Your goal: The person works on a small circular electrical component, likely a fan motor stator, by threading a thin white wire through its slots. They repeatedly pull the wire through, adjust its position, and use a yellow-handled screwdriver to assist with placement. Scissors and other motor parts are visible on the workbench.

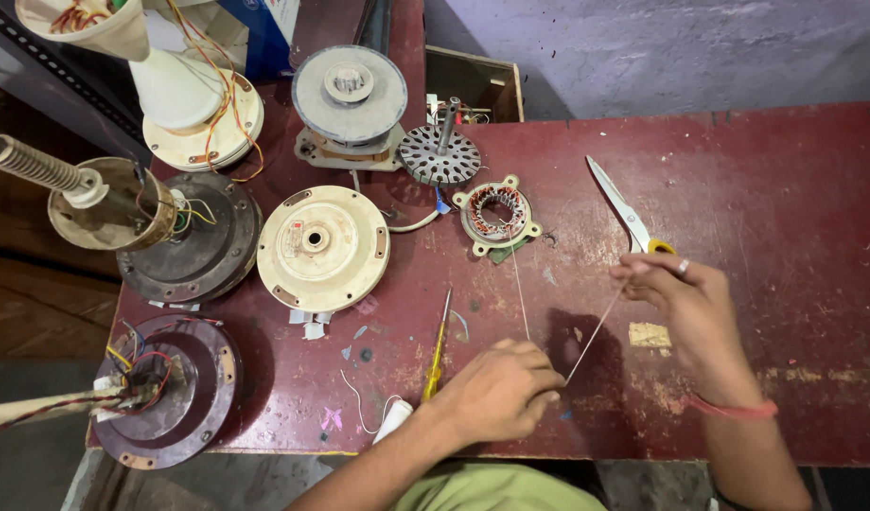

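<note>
A thin pale string (pixel 520 289) runs from a small copper-wound stator (pixel 496 214) down to my left hand (pixel 496 390), which pinches it near the table's front edge. From there the string (pixel 594 331) slants up to my right hand (pixel 685 303), which also pinches it. The right hand lies over the yellow handle of a pair of scissors (pixel 616 203); whether it grips the handle I cannot tell. A ring is on one right finger and a red band on that wrist.
On the worn red table (pixel 785 189): a yellow-handled screwdriver (pixel 437 350), a cream fan motor cover (pixel 321 248), a grey motor (pixel 350 99), a rotor with shaft (pixel 440 151), dark motor housings (pixel 193 241) with loose wires at left, a wooden box (pixel 477 80) behind.
</note>
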